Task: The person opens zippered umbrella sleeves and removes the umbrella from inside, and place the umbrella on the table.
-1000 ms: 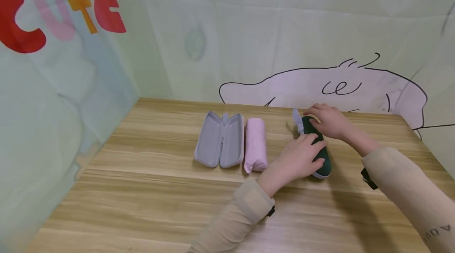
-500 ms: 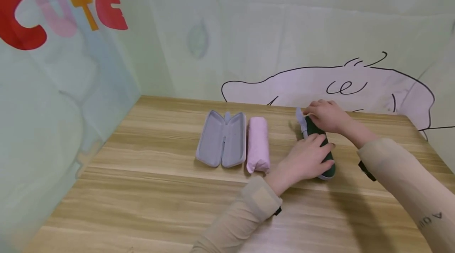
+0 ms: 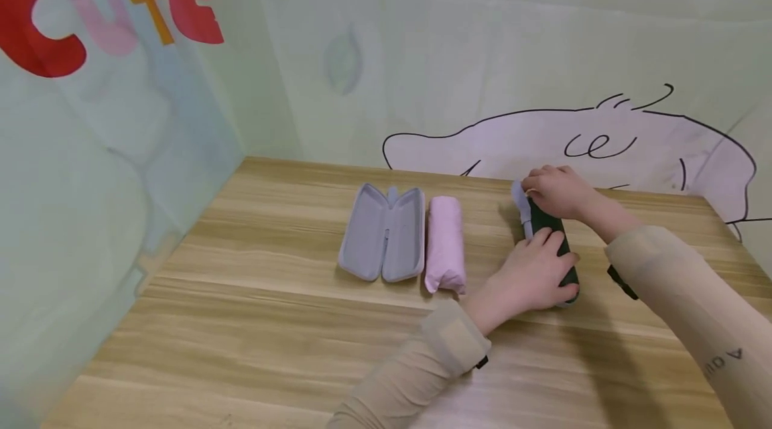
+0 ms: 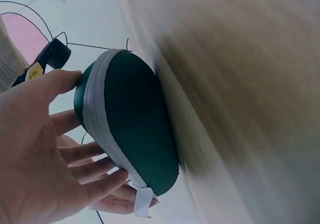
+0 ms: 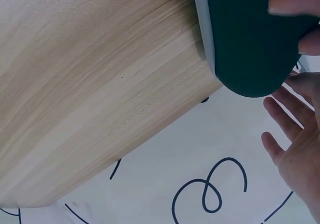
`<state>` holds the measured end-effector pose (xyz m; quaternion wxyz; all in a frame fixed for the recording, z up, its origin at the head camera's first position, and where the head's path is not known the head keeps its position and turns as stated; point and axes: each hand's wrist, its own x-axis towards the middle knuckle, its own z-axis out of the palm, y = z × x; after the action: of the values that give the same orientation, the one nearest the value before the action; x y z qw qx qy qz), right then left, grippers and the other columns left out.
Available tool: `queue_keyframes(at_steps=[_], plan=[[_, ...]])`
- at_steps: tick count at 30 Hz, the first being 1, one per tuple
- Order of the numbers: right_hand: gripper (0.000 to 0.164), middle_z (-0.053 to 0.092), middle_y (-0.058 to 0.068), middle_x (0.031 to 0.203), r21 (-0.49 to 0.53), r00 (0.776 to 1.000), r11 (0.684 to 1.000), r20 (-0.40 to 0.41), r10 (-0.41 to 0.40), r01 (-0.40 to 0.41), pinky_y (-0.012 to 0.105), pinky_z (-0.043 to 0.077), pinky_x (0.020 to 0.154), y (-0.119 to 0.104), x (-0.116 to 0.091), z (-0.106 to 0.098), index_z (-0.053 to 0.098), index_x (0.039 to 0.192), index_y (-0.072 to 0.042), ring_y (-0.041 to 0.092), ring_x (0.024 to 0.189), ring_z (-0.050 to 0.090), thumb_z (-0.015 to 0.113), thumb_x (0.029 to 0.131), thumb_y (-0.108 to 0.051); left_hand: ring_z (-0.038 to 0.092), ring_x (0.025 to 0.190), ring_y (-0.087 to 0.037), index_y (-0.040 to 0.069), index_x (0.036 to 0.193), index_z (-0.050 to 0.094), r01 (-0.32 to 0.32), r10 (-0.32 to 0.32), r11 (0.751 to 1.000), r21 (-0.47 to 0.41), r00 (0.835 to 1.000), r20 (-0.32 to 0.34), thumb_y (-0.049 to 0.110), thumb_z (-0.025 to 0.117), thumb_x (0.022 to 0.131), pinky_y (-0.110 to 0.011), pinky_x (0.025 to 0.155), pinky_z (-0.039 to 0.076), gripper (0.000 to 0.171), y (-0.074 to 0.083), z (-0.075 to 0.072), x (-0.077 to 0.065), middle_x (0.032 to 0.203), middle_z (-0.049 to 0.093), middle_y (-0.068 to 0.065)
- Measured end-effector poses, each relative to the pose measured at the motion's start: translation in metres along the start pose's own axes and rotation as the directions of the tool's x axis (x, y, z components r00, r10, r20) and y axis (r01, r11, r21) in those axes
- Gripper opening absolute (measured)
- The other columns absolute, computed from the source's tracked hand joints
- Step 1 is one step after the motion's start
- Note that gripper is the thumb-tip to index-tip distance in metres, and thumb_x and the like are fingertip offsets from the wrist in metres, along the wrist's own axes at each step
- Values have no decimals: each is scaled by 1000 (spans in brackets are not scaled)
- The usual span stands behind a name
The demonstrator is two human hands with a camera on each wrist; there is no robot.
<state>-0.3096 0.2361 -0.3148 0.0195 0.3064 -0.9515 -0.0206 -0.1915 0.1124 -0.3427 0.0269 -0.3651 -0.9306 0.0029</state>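
Observation:
A dark green glasses case (image 3: 545, 222) with a grey zipper band and a grey end tab (image 3: 520, 200) lies at the right of the table. My left hand (image 3: 533, 271) grips it across the near half, fingers over the top and thumb toward the near end. In the left wrist view, the zipper band (image 4: 97, 97) faces that palm. At the far end, my right hand (image 3: 561, 193) curls its fingers by the tab and pinches at the zipper; the pull itself is mostly hidden. The right wrist view shows the case's rounded end (image 5: 250, 79) beside the right-hand fingers.
An open grey case (image 3: 384, 234) lies left of centre with its inside up. Right beside it is a pink wrapped roll (image 3: 445, 244). The wooden table (image 3: 271, 322) meets a printed cloth wall (image 3: 289, 80) at its back and left.
The right hand has drawn its fingers in toward the tab end. The left hand keeps its grip, and the case tips slightly. The head view has shifted a little.

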Motion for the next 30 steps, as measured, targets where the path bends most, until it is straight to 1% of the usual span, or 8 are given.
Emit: queue_keyframes(at_steps=[5, 10, 13, 17, 21, 25, 30], plan=[[15, 67, 16, 100, -20, 1000, 1000, -8, -7, 7, 61, 45, 84, 4, 4, 3, 69, 100, -2, 37, 98, 60, 59, 91, -7, 33, 135, -14, 36, 133, 52, 1, -1, 1000, 5, 1000, 6, 58, 50, 92, -26, 99, 44, 48, 2, 1, 0, 139, 42, 5], [15, 67, 16, 99, 6, 1000, 1000, 12, 13, -13, 60, 46, 83, 3, 7, 3, 69, 100, -2, 36, 96, 59, 60, 91, -10, 32, 136, -15, 36, 136, 50, -16, 16, 999, 46, 1000, 18, 61, 50, 91, -25, 102, 43, 52, 2, 3, 1, 142, 40, 4], [15, 66, 14, 96, 36, 999, 999, 32, 18, -19, 55, 47, 79, 1, 10, 1, 70, 98, -2, 33, 93, 58, 61, 90, -11, 32, 137, -16, 36, 137, 48, -27, 26, 997, 71, 999, 19, 62, 48, 91, -25, 103, 42, 53, 2, 4, 1, 144, 39, 3], [14, 64, 11, 90, 74, 998, 997, 66, 11, -15, 46, 48, 74, -4, 14, -4, 73, 95, -4, 27, 88, 54, 63, 88, -10, 32, 138, -16, 37, 138, 48, -23, 21, 997, 75, 1000, 18, 64, 48, 91, -26, 104, 42, 54, 2, 5, 1, 146, 38, 3], [15, 62, 10, 88, 86, 993, 996, 117, 10, -20, 41, 46, 72, -8, 18, -7, 75, 94, -5, 24, 84, 50, 63, 87, -10, 31, 139, -16, 39, 139, 47, -23, 21, 995, 94, 1000, 20, 64, 47, 90, -26, 105, 41, 55, 1, 5, 1, 147, 38, 4], [15, 61, 12, 89, 59, 988, 998, 154, 10, -19, 43, 47, 73, -11, 21, -8, 75, 92, -3, 26, 85, 50, 61, 87, -7, 31, 140, -17, 39, 140, 45, -28, 24, 992, 125, 999, 31, 65, 45, 91, -26, 106, 40, 56, 2, 5, 1, 149, 36, 3], [15, 61, 15, 93, 38, 978, 999, 207, 28, -37, 46, 48, 75, -14, 25, -9, 74, 90, -3, 29, 88, 50, 59, 88, -6, 29, 141, -17, 39, 141, 43, -23, 17, 991, 130, 999, 52, 65, 45, 91, -25, 106, 39, 56, 3, 4, 1, 151, 34, 3]])
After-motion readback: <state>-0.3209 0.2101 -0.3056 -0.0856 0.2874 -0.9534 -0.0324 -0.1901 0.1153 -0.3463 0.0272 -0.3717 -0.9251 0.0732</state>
